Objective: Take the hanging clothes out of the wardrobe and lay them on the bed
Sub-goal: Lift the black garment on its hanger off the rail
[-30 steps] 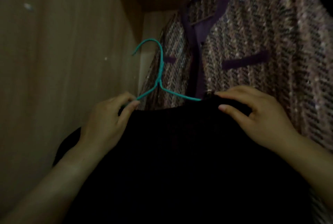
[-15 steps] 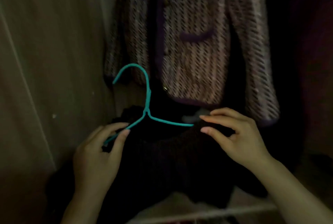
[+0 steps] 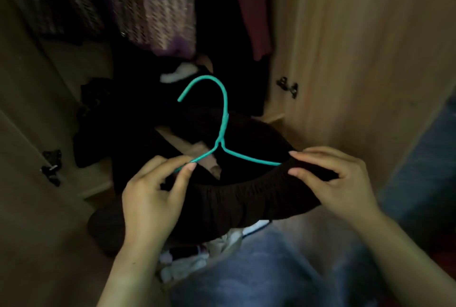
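Observation:
A dark brown, ribbed garment (image 3: 241,198) hangs on a teal wire hanger (image 3: 223,119), held low in front of the open wardrobe. My left hand (image 3: 153,198) pinches the hanger's left arm together with the cloth. My right hand (image 3: 330,181) grips the garment's gathered edge at the hanger's right end. The hook is free and points up and to the left. Inside the wardrobe a purple tweed jacket (image 3: 158,8) and a maroon garment (image 3: 251,8) still hang.
The wardrobe's right door (image 3: 357,60) stands open beside my right hand, the left door (image 3: 27,134) on the other side, both with dark hinges. Dark clothes are piled on the wardrobe floor (image 3: 93,119). Blue fabric (image 3: 271,269) and light-coloured items lie below my hands.
The hanger with the dark garment has come out and down from the wardrobe, and my view has tilted downward. Both hands keep their hold, and the right door is now in view.

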Action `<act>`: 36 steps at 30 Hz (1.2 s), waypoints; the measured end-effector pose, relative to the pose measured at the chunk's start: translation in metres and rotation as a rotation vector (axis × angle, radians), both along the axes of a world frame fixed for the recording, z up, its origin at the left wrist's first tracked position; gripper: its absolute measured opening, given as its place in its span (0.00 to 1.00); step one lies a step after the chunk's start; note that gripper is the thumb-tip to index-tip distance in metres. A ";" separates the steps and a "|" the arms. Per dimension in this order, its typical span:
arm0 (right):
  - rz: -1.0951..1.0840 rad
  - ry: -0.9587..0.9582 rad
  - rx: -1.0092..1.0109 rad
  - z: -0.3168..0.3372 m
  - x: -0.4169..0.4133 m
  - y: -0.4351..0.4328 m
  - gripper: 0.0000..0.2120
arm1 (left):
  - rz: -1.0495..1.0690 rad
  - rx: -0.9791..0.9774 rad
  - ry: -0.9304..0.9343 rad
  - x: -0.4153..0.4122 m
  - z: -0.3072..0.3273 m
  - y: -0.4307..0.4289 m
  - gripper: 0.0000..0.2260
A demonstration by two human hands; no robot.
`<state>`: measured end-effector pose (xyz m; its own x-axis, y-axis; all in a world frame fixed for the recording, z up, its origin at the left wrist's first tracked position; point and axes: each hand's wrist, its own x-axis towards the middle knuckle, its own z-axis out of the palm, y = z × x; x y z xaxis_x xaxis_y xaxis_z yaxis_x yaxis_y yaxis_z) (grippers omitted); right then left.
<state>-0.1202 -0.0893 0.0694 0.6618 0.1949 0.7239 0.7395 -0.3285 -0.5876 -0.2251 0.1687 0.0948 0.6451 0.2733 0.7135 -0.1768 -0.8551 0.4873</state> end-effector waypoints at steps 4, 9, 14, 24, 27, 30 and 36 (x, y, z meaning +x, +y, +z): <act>-0.095 0.049 0.004 -0.034 -0.059 -0.076 0.13 | -0.099 0.032 0.060 -0.026 -0.016 -0.069 0.07; -0.276 0.107 0.014 -0.063 -0.141 -0.188 0.11 | -0.252 0.081 0.075 -0.053 -0.031 -0.177 0.07; -0.474 0.169 -0.012 -0.075 -0.218 -0.313 0.09 | -0.445 0.087 0.097 -0.075 -0.047 -0.301 0.08; -0.842 0.279 -0.063 -0.094 -0.321 -0.477 0.11 | -0.882 -0.118 0.300 -0.078 -0.089 -0.492 0.03; -0.952 0.225 -0.114 -0.074 -0.319 -0.518 0.11 | -0.964 -0.172 0.263 -0.062 -0.086 -0.544 0.04; -1.048 0.170 -0.145 -0.052 -0.295 -0.561 0.11 | -1.053 -0.191 0.207 -0.023 -0.076 -0.595 0.04; -1.131 0.279 -0.168 -0.066 -0.210 -0.652 0.11 | -1.121 -0.122 0.289 0.090 -0.090 -0.706 0.04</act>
<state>-0.3304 -0.7411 0.0037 0.6508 -0.5257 0.5478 -0.1696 -0.8039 -0.5701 -0.1351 -0.5375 0.0045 0.7032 -0.4970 0.5085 -0.6730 -0.2344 0.7016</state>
